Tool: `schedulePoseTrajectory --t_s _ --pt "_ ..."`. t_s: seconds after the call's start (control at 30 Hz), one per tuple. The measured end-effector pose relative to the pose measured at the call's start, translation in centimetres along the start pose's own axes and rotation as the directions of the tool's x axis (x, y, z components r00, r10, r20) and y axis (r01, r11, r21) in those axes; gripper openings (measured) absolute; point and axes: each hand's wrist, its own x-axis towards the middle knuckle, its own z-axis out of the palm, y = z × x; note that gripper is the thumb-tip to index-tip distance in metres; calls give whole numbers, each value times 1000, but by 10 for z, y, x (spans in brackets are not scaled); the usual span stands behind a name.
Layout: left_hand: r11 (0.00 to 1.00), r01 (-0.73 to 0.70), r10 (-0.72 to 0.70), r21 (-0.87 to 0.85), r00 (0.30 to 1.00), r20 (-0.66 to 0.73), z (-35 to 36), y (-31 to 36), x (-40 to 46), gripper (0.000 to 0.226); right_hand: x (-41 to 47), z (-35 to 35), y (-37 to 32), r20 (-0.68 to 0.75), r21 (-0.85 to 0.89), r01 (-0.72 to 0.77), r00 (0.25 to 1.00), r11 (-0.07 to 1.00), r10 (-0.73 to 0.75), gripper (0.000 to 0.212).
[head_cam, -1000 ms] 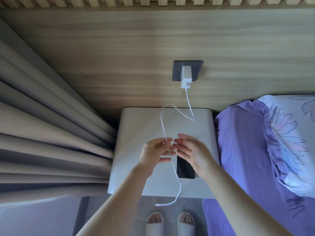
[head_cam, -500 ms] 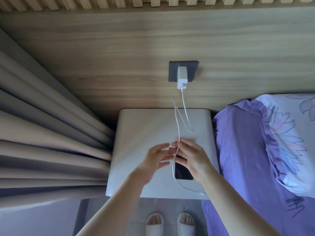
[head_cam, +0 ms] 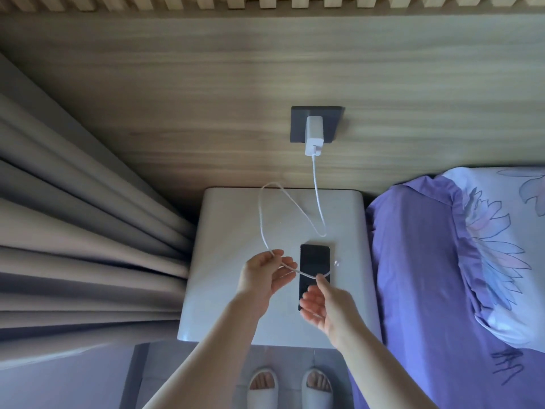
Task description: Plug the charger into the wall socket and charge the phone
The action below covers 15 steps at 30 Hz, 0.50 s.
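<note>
A white charger (head_cam: 314,135) sits plugged into the dark wall socket (head_cam: 298,125) on the wooden panel. Its white cable (head_cam: 316,190) drops to the white bedside table (head_cam: 236,219), loops left and runs to my hands. My left hand (head_cam: 267,274) pinches the cable above the table. My right hand (head_cam: 324,305) holds the cable further along, fingers spread, just over the lower part of the black phone (head_cam: 314,261). The phone lies flat, screen dark. The cable's free plug end (head_cam: 336,263) curls up to the right of the phone, blurred.
Grey curtains (head_cam: 73,231) hang at the left of the table. A bed with a purple sheet (head_cam: 418,276) and a flowered pillow (head_cam: 501,231) lies at the right. My feet in white slippers (head_cam: 262,391) stand on the floor below the table's front edge.
My hands have drawn apart along the cable. The right hand slid down toward the cable's end, uncovering the phone's upper half. The cable's loop has swung to the left.
</note>
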Motion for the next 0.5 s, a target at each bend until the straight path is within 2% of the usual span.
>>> schedulePoseTrajectory --t_s 0.07,0.13,0.2,0.27,0.33,0.4,0.5 --pt "997 54 -56 -52 998 -34 -4 -5 1 15 5 2 6 65 172 -113 992 979 103 34" --pt "993 112 -114 -36 991 -66 -9 -11 3 14 10 2 3 83 304 -88 994 949 66 35" --pt "985 164 -158 51 982 -105 -14 -19 4 11 19 -1 -1 17 332 -11 1000 943 5 31" --pt "954 227 -198 197 967 -157 -18 -27 5 11 26 -6 -3 -67 247 45 997 968 -29 28" --pt "866 279 -186 415 950 -251 -20 -34 7 19 31 -13 1 -129 109 80 989 991 -66 24" --pt "772 241 -53 588 947 -318 -19 -37 9 28 34 -21 9 -158 -5 106 982 994 -106 19" --pt "652 146 130 744 945 -299 -7 -37 11 36 38 -33 22 -177 -120 120 974 985 -140 17"
